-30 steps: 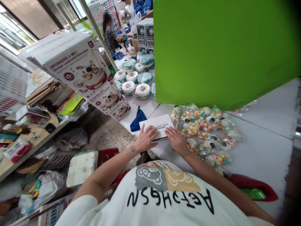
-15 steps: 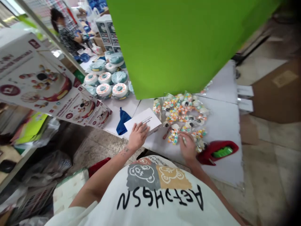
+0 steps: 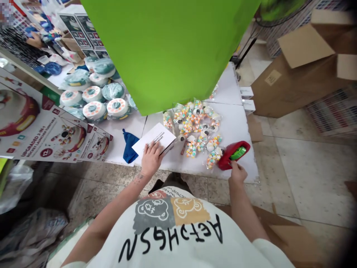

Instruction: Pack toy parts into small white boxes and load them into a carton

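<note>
My left hand [image 3: 151, 159] lies over the near edge of a small white box [image 3: 164, 133] with dark printing, its fingers on the top face and the thumb by the side. Beyond it is a dark blue cloth piece [image 3: 129, 147]. On the right, my right hand [image 3: 238, 172] has its fingers closed at the near rim of a red pouch-like holder [image 3: 226, 155]. Bright green items [image 3: 238, 153] show inside that holder; whether the fingertips also touch them I cannot tell. Clear bags of small coloured pieces [image 3: 195, 123] lie between my hands.
A large green panel [image 3: 170, 52] stands on the white table [image 3: 234, 119]. Wrapped round toys [image 3: 95, 110] are piled at the left, beside printed toy cartons [image 3: 67, 137]. A brown carton [image 3: 295, 74] stands on the floor at right. Another person's sleeve [image 3: 19, 46] shows at upper left.
My right hand has moved from the bagged pieces rightward to the rim of the red holder. My left hand stays on the white box. The view has swung to the right.
</note>
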Demonstrator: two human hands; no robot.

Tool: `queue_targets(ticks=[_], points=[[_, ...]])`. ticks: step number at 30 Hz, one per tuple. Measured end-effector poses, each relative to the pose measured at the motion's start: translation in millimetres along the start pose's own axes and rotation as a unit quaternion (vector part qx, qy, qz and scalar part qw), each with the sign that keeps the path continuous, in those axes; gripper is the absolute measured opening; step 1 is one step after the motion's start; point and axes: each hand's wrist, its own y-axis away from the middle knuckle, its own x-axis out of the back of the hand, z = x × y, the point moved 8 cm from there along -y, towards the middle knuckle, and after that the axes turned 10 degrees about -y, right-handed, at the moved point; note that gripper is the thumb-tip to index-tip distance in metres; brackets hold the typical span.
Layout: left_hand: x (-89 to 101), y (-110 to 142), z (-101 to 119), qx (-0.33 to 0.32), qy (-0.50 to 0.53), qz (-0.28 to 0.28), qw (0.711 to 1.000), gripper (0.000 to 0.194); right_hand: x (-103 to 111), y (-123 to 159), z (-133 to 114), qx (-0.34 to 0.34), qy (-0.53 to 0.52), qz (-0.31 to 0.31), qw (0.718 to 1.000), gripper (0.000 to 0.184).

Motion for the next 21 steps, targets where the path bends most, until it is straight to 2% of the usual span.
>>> queue_targets(ticks=[4,7,10,12,17,21], points=[[0.5,0,0,-0.003,-0.001,0.002,1.000,0.036,-1,-2,2,-0.025,-0.004,0.022,0.999,0.026],[0.4,-1,0,-0.003,0.004,-0.002,1.000,0.035,1,3,-3,-0.011,-0.022,0.036,0.999,0.024],[0.5,-1,0,0.001,0.001,0.001,1.000,0.035,10,21,-1,0.008,-0.042,0.050,0.998,0.028],[1.1,-2,0,0.004,0.000,0.010,1.000,0.035,15,37,9,0.004,-0.050,0.044,0.998,0.031],[1.5,-2,0,0.007,0.002,0.011,1.000,0.032,7,58,36,-0.037,-0.060,-0.038,0.997,0.030],[-0.2,-4,1,0.012,0.006,-0.012,1.000,0.032,-3,48,24,-0.017,-0.045,-0.128,0.991,0.030]])
